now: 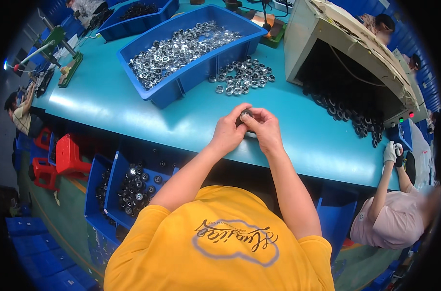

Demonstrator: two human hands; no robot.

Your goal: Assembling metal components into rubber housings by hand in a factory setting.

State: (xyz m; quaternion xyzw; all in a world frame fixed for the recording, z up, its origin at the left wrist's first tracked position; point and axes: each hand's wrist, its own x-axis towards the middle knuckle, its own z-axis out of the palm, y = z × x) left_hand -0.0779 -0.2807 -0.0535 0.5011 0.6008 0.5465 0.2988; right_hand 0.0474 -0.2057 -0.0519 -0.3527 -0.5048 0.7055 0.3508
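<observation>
Above the near edge of the turquoise table, my left hand (226,132) and my right hand (267,132) meet around a small black round part (246,114). Fingers and thumbs of both hands are closed on it and cover most of it; something lighter shows at its middle. Beyond my hands lies a loose group of shiny round hubs (237,82), silvery with dark centres. A large blue bin (201,73) behind them is heaped with the same hubs. To the right, black rings (346,114) spill in a pile from a beige box-like housing (298,48).
Below the table edge at left, a blue bin (114,169) holds black wheels with shiny centres. Red stools (71,154) stand farther left. A green hand press (71,70) sits at the table's left end. At right, a co-worker's white-gloved hands (391,151) are at the table edge.
</observation>
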